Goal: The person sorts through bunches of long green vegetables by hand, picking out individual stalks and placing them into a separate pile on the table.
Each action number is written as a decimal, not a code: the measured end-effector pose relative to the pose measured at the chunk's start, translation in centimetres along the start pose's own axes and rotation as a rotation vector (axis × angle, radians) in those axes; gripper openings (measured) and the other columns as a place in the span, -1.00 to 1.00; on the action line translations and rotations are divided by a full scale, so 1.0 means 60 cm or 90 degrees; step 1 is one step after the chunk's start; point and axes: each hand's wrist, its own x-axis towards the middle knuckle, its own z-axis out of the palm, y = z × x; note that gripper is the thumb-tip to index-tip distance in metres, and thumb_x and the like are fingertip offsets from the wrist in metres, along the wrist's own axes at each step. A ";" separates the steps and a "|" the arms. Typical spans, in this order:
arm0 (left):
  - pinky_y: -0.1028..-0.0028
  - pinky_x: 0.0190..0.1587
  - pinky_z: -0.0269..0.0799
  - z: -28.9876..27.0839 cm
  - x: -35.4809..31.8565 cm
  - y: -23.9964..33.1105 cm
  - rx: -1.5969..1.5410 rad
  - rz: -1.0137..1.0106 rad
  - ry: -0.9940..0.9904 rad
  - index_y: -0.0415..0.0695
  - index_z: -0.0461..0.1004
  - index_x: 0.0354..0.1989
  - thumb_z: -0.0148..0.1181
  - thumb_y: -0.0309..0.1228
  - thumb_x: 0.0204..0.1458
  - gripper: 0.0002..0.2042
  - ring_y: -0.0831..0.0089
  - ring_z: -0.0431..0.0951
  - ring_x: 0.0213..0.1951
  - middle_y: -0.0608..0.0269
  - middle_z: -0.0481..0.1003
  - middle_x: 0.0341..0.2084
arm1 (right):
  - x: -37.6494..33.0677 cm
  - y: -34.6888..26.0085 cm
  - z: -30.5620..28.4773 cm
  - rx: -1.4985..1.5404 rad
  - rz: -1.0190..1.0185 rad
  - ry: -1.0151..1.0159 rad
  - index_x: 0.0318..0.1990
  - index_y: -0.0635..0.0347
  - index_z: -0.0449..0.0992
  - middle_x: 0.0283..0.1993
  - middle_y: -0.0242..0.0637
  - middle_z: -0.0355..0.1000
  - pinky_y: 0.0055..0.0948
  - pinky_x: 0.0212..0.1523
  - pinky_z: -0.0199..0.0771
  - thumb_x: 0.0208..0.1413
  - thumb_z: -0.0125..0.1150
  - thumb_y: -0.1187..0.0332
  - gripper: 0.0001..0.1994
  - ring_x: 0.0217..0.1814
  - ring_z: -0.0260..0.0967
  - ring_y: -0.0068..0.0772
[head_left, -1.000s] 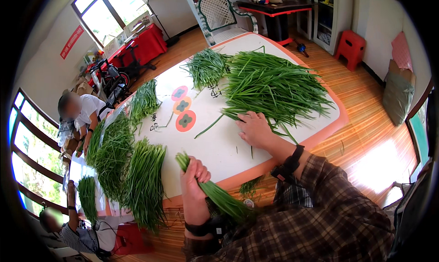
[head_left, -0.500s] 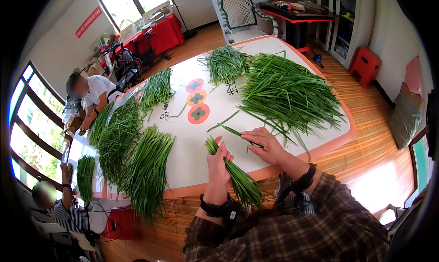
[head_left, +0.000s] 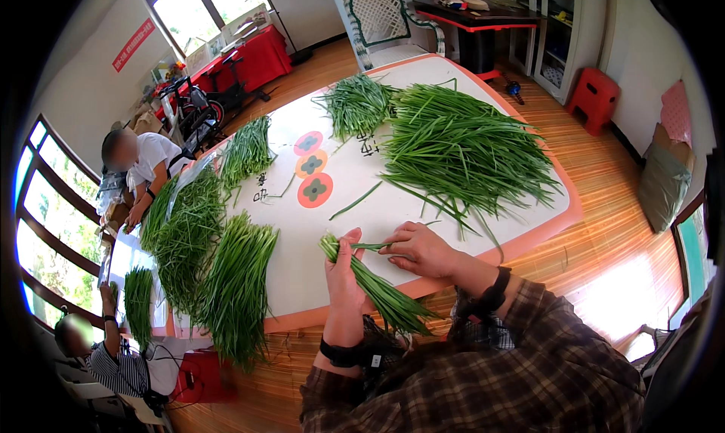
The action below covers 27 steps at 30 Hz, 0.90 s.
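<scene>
A bunch of garlic chives [head_left: 385, 293] is in my left hand [head_left: 345, 276], pale stem ends up by the thumb and green leaves hanging past the table's near edge. My right hand [head_left: 423, 250] pinches a few chive stalks [head_left: 368, 246], whose ends reach across to the left thumb, touching the bunch. One loose stalk [head_left: 355, 201] lies on the white tabletop [head_left: 302, 244] beyond my hands. To the right spreads a large heap of chives [head_left: 468, 150]; to the left a thick pile [head_left: 238, 282] overhangs the table edge.
More chive piles lie at the table's back [head_left: 359, 104] and left [head_left: 185, 221]. Two people sit at the left, one in a white shirt [head_left: 158, 150], one in a striped shirt [head_left: 117, 369]. A red stool [head_left: 594, 101] and a lattice chair [head_left: 381, 18] stand beyond the table.
My right hand has moved left and brought its chive stalks against the bunch at my left thumb. The whole view has shifted slightly.
</scene>
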 end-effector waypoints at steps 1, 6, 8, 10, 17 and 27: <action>0.25 0.05 0.24 -0.010 -0.002 0.008 -0.030 0.014 -0.041 -0.20 0.32 -0.34 0.00 -0.30 0.12 -0.81 0.32 0.43 -0.16 0.15 0.43 -0.31 | 0.001 -0.001 0.000 -0.005 0.005 0.009 -0.24 0.09 0.52 -0.17 -0.40 0.43 -0.32 -0.06 0.29 -0.11 0.20 0.36 -0.79 -0.11 0.27 -0.25; 0.40 -0.22 0.34 -0.044 -0.010 0.089 -0.120 0.079 -0.059 -0.11 0.27 -0.36 -0.07 -0.24 0.15 -0.80 0.47 0.34 -0.47 0.34 0.25 -0.60 | -0.006 0.027 -0.006 0.027 0.081 0.127 -0.29 0.09 0.52 -0.18 -0.35 0.43 -0.34 -0.08 0.30 -0.09 0.18 0.39 -0.84 -0.12 0.30 -0.25; 0.57 -0.42 0.27 -0.071 -0.014 0.124 -0.145 0.102 -0.145 -0.06 0.26 -0.29 -0.08 -0.23 0.15 -0.83 0.57 0.23 -0.57 0.40 0.19 -0.63 | -0.007 0.031 -0.017 -0.022 0.148 0.204 -0.30 0.10 0.51 -0.19 -0.33 0.44 -0.37 -0.08 0.30 -0.09 0.17 0.40 -0.85 -0.13 0.31 -0.25; 0.63 -0.53 0.12 -0.060 -0.032 0.149 -0.081 0.083 -0.136 -0.06 0.26 -0.26 -0.03 -0.26 0.13 -0.84 0.63 0.15 -0.62 0.42 0.15 -0.65 | -0.009 0.046 -0.026 -0.117 0.212 0.168 -0.24 0.08 0.49 -0.07 -0.31 0.38 -0.29 -0.04 0.27 -0.07 0.15 0.35 -0.80 -0.03 0.25 -0.22; 0.61 -0.60 0.08 -0.019 -0.038 0.076 -0.055 -0.167 -0.116 -0.14 0.30 -0.28 0.08 -0.45 0.04 -0.88 0.62 0.12 -0.66 0.40 0.16 -0.67 | 0.031 0.067 -0.042 -0.334 0.318 0.001 -0.06 0.00 0.44 0.10 -0.30 0.26 -0.18 0.04 0.14 -0.03 0.11 0.24 -0.67 0.11 0.10 -0.20; 0.56 -0.52 0.13 -0.034 -0.012 -0.004 -0.100 -0.246 -0.133 -0.11 0.29 -0.33 0.08 -0.41 0.04 -0.88 0.57 0.16 -0.60 0.40 0.16 -0.65 | 0.024 0.061 -0.037 -0.169 0.210 0.046 -0.08 0.10 0.45 0.03 -0.36 0.35 -0.29 0.05 0.19 0.00 0.09 0.26 -0.69 0.05 0.17 -0.23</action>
